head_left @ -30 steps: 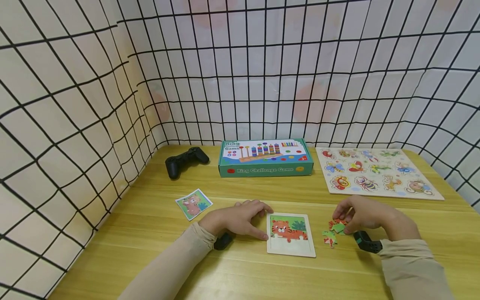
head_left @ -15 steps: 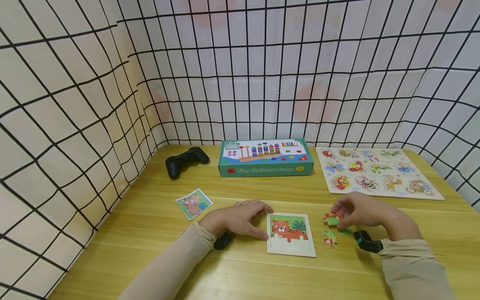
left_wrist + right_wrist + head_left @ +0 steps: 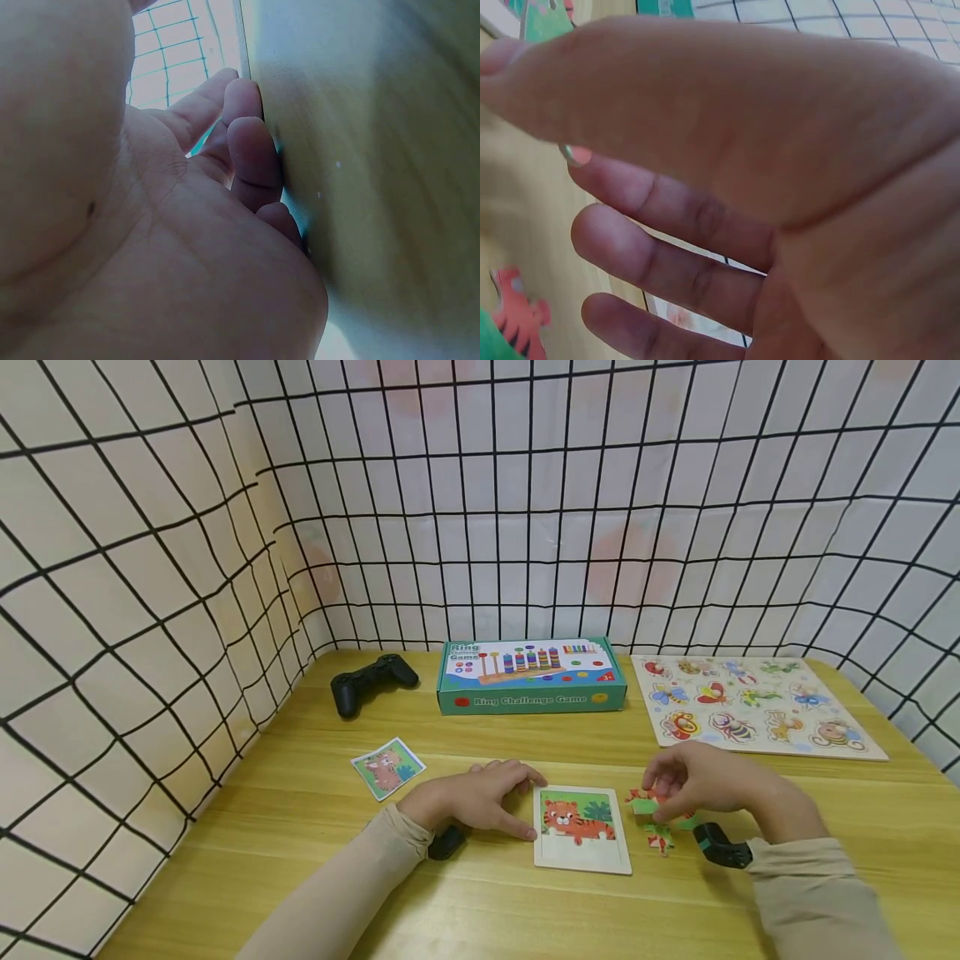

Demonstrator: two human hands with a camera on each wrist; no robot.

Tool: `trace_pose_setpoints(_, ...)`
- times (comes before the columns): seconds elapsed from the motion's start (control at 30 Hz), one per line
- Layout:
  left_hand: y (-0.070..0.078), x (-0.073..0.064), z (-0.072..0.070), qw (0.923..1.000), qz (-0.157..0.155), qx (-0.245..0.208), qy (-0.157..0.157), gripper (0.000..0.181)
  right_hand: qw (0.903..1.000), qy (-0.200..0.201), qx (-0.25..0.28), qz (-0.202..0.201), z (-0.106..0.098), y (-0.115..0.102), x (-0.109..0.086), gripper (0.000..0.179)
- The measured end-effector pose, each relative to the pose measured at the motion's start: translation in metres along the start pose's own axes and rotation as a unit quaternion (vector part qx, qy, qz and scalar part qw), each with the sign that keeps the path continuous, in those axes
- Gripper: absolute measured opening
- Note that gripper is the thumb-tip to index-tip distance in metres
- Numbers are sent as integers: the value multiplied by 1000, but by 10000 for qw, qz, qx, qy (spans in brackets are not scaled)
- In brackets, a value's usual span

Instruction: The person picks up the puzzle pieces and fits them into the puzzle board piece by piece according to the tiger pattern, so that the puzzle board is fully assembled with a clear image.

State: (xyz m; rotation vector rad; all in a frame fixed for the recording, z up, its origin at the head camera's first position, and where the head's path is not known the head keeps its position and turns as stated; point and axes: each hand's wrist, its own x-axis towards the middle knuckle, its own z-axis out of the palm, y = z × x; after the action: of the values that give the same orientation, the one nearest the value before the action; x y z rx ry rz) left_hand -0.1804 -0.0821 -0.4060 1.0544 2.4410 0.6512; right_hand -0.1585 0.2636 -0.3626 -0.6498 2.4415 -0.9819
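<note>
My left hand [image 3: 487,795] rests at the left side of a framed puzzle board [image 3: 585,858], thumb and a fingertip touching its edge. An orange tiger picture [image 3: 577,820] fills the board's upper part; the lower part is white. My right hand [image 3: 708,785] pinches a green and red jigsaw piece [image 3: 642,806] between thumb and fingers, just right of the board. Below that hand lies another jigsaw piece [image 3: 660,840], with more partly hidden by the fingers. In the right wrist view a striped red piece [image 3: 519,311] lies on the table.
A tiger picture card [image 3: 388,768] lies left of the left hand. Farther back are a black game controller [image 3: 373,683], a Ring Challenge Game box [image 3: 532,677] and a wooden insect peg board [image 3: 750,706]. Netting over white cloth [image 3: 555,543] surrounds the wooden table [image 3: 465,910].
My right hand has picked a jigsaw piece from the loose ones and moved left with it, closer to the puzzle board. The left hand and the board have stayed put.
</note>
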Motion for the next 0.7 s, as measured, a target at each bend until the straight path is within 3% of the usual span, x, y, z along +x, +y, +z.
trace_pose_setpoints(0.47, -1, 1, 1, 10000, 14, 48, -11, 66, 9989, -301, -14, -373, 17, -22, 13, 28)
trace_pose_setpoints(0.7, -1, 1, 0, 10000, 25, 66, -21, 67, 9985, -426, -138, -305, 27, -31, 20, 30)
